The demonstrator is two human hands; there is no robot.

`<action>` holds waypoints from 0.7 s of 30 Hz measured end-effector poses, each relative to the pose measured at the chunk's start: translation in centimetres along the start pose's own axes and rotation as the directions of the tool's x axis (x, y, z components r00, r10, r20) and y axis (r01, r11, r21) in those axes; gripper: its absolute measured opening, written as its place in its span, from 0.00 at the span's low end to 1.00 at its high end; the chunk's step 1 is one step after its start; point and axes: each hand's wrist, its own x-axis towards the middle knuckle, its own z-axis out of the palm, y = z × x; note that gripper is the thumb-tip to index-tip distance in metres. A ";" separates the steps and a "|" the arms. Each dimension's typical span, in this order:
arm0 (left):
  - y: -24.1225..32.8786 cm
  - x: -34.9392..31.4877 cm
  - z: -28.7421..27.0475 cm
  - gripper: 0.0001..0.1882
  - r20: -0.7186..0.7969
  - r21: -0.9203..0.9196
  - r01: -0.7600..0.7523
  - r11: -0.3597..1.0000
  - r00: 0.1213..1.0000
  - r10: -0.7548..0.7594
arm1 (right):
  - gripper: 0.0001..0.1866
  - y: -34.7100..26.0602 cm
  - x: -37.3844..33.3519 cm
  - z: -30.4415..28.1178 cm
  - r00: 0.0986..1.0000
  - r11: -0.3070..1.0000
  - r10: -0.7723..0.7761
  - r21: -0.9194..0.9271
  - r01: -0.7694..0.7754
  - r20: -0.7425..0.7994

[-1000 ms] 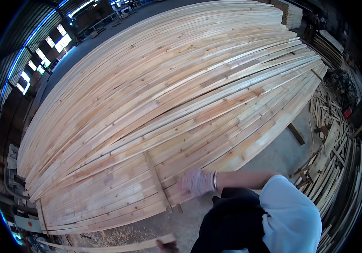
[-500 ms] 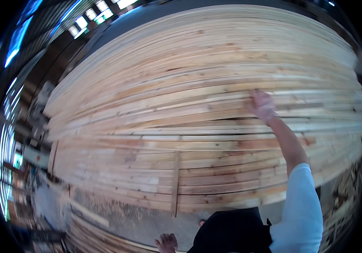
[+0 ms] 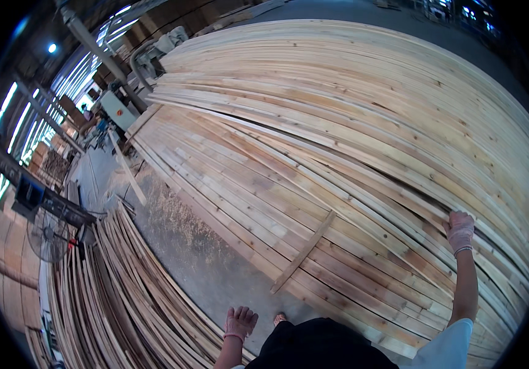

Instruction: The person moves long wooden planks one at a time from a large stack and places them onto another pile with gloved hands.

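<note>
Long pale wooden strips point(image 3: 338, 135) lie side by side in a wide stack in front of me. My right hand point(image 3: 460, 230), in a thin pale glove, reaches over the right part of the stack. Its fingers are curled over the edge of one wooden strip point(image 3: 403, 195), beside a dark gap between strips; the fingertips are partly hidden. Some strips near this gap lie askew to the others. My left hand point(image 3: 240, 322), also gloved, hangs over the floor at my front with its fingers apart and a little bent, holding nothing.
A short crosswise batten point(image 3: 304, 252) lies on the stack's near part. Sawdust covers some of the grey floor point(image 3: 184, 246). Bundled thin strips point(image 3: 116, 295) lie at the left, near a fan point(image 3: 49, 237). A control box point(image 3: 118, 109) and machinery point(image 3: 153, 52) stand beyond the stack's far left end.
The view has swung left, bringing the strip bundle and fan into sight. My right hand appears farther right and lower in the picture. More strips now lie skewed, with a longer gap.
</note>
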 end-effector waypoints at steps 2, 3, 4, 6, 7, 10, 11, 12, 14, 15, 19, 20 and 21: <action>0.0 -0.1 0.5 0.25 0.099 0.004 0.051 0.999 0.994 -0.051 | 0.16 0.4 0.4 0.4 0.996 0.989 -0.085 -0.122 0.086 0.011; 0.4 0.1 0.5 0.25 0.171 0.006 0.081 0.997 0.982 -0.081 | 0.14 0.3 0.4 0.6 0.995 0.986 -0.097 -0.137 0.099 0.021; 0.8 0.4 0.4 0.25 0.243 0.011 0.109 0.994 0.964 -0.109 | 0.14 0.2 0.1 0.8 0.994 0.982 -0.106 -0.151 0.109 0.030; 1.7 1.7 -0.8 0.23 0.366 0.064 0.135 0.989 0.918 -0.149 | 0.14 -0.6 -0.9 2.1 0.975 0.968 -0.222 -0.128 0.216 -0.030; 2.1 2.1 -1.2 0.23 0.424 0.093 0.144 0.985 0.890 -0.170 | 0.14 -1.0 -2.2 3.2 0.943 0.945 -0.319 -0.101 0.310 -0.091; 2.0 -1.7 3.3 0.21 0.380 0.284 0.133 0.950 0.893 -0.239 | 0.15 -4.5 -8.1 2.6 0.861 0.874 -0.486 -0.079 0.480 -0.151; 1.8 -2.1 4.3 0.19 0.404 0.357 0.141 0.923 0.868 -0.289 | 0.15 -5.6 -9.8 2.2 0.813 0.831 -0.545 -0.003 0.556 -0.205; 1.6 -2.5 5.0 0.18 0.421 0.430 0.145 0.891 0.841 -0.340 | 0.15 -7.4 -12.1 0.8 0.776 0.793 -0.600 -0.012 0.610 -0.194; 1.6 -5.5 8.5 0.17 0.441 0.579 0.090 0.811 0.802 -0.403 | 0.16 -11.1 -17.0 -0.1 0.718 0.734 -0.666 -0.009 0.679 -0.202; 1.0 -7.7 10.2 0.19 0.448 0.648 0.035 0.761 0.790 -0.418 | 0.17 -12.8 -19.2 0.1 0.698 0.716 -0.681 -0.004 0.698 -0.222; -1.9 -0.9 9.7 0.23 0.594 0.676 0.156 0.720 0.463 -0.658 | 0.17 -21.7 -28.6 -5.5 0.671 0.661 -0.738 0.123 0.741 -0.077; -2.4 -0.3 9.8 0.22 0.585 0.642 0.220 0.734 0.479 -0.655 | 0.17 -23.2 -30.4 -5.8 0.663 0.651 -0.746 0.149 0.745 -0.060; -2.7 -0.1 10.0 0.21 0.570 0.607 0.285 0.742 0.494 -0.656 | 0.18 -24.6 -32.3 -5.8 0.678 0.652 -0.725 0.197 0.732 -0.119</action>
